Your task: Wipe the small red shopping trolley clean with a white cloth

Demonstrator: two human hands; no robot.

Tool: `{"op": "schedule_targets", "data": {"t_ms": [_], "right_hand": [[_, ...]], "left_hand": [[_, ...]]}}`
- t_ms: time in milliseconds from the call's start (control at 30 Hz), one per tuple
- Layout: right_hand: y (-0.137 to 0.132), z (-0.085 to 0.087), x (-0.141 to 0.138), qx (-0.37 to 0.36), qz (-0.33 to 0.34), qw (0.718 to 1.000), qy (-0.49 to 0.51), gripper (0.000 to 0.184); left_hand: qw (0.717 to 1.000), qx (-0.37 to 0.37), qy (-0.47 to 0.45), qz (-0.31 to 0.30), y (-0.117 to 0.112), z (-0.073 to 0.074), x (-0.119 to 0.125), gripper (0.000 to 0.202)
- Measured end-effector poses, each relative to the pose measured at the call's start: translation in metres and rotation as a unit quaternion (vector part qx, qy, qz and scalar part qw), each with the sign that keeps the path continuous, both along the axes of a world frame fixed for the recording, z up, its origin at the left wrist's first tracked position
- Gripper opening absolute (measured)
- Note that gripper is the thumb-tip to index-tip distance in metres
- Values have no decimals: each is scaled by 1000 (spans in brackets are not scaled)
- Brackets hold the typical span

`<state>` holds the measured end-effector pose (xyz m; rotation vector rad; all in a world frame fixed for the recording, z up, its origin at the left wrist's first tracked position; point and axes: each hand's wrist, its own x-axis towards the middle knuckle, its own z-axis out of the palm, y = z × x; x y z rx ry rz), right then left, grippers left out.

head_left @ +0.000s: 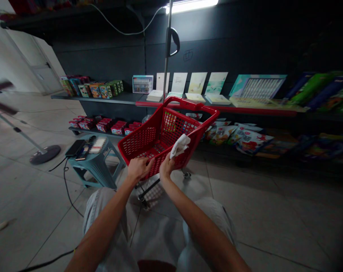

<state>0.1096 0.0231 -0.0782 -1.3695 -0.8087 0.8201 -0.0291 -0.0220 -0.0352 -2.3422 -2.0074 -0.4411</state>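
— White cloth [179, 146], where's it at?

— Bunched in your right hand [166, 167], up at the near rim of the red plastic shopping cart [157, 141], right of the middle. It bulges above your hand and hides the fingertips, so can't tell exactly how you're pinching it, but it's held, not lying loose.

— Left hand [139, 169]?

— Curled over that same near rim, left of the middle, fingers wrapped down the red plastic. Your hands sit close together, not touching, and neither is spread flat.

— Cart position?

— Standing on its wheels on the tile floor [239, 211], right in front of your knees [109, 206], which are in pale trousers. Mesh walls, red handle [188, 102] along the far end.

— What's nearby?

— Teal plastic stool [96, 166] just left of the cart, a black phone [75, 148] lying near its left edge. Black cable [65, 181] on the floor beside it. Beyond the cart, a low shelf holds red boxes [103, 126], and a higher one holds books and cards [196, 85].
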Motion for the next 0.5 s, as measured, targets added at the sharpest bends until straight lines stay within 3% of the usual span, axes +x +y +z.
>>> {"op": "schedule_targets", "data": {"t_ms": [133,333,400,500], "right_hand": [[-37,-5,-22,7,80,983,165,43],[-91,-9,-37,43,182,958,216,34],[-90,-7,-31,7,181,948,262,34],[-67,2,-7,-48,140,925,350,32]], "left_hand": [[1000,1,-10,-7,2,1,-1,69],[1000,-5,-19,-8,0,5,-1,64],[1000,-4,-21,-8,0,6,0,65],[1000,-1,-23,-4,1,6,2,68]]}}
